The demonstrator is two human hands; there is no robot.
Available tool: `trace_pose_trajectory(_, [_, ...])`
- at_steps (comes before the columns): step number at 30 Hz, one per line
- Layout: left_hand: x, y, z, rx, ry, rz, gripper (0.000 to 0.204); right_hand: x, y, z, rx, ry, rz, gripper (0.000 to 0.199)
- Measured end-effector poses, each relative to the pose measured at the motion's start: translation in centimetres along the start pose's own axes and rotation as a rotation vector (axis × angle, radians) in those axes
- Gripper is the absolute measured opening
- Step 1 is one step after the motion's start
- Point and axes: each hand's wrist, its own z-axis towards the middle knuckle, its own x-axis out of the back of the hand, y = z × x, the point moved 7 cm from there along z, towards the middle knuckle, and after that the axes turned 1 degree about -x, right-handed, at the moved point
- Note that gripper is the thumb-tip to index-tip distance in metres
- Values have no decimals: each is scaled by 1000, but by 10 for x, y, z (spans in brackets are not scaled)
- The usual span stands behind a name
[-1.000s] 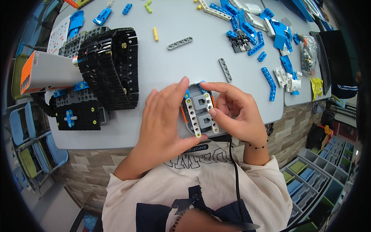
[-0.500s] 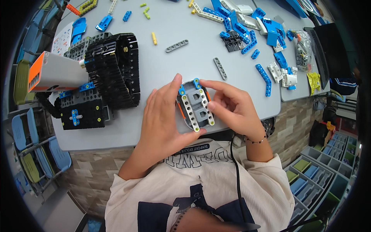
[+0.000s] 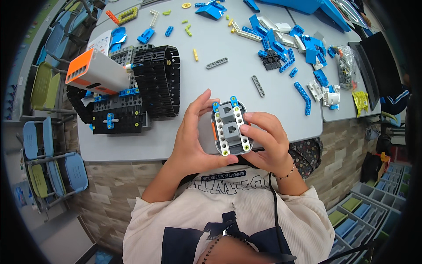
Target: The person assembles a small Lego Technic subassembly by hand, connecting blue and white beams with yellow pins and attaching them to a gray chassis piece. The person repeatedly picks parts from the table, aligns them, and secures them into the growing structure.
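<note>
Centre: grey module [image 3: 231, 131] with white beams [image 3: 221, 132] and blue connectors [image 3: 234, 103]. Left: black track [image 3: 156, 83], orange-and-white box [image 3: 103, 72]. Bottom: cream-and-navy shirt [image 3: 184, 215]. Lower left: patchwork brown floor [image 3: 116, 189].

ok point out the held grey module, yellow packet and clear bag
Held grey module [image 3: 231, 131]: head view, on its lower socket block.
Yellow packet [image 3: 360, 103]: head view, its middle.
Clear bag [image 3: 347, 70]: head view, its middle.

The tracked model [image 3: 156, 83] blocks leftward passage; right of the right fingers [image 3: 266, 120], tabletop [image 3: 303, 125] lies open.
</note>
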Motion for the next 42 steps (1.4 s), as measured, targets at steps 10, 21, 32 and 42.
trace_pose_trajectory(10, [-1, 22, -21, -319, 237, 309, 118, -7, -7, 0, 15, -36, 161, 69])
trace_pose_trajectory(21, [5, 35, -12, -259, 71, 167, 60, -8, 32, -30, -610, -25, 1078, 71])
trace_pose_trajectory(32, [3, 29, -16, -235, 32, -203, 71, 4, 30, -8, -293, -77, 841, 65])
trace_pose_trajectory(42, [-1, 21, -17, -290, 15, -71, 73, 17, 29, 5, -239, -149, 295, 54])
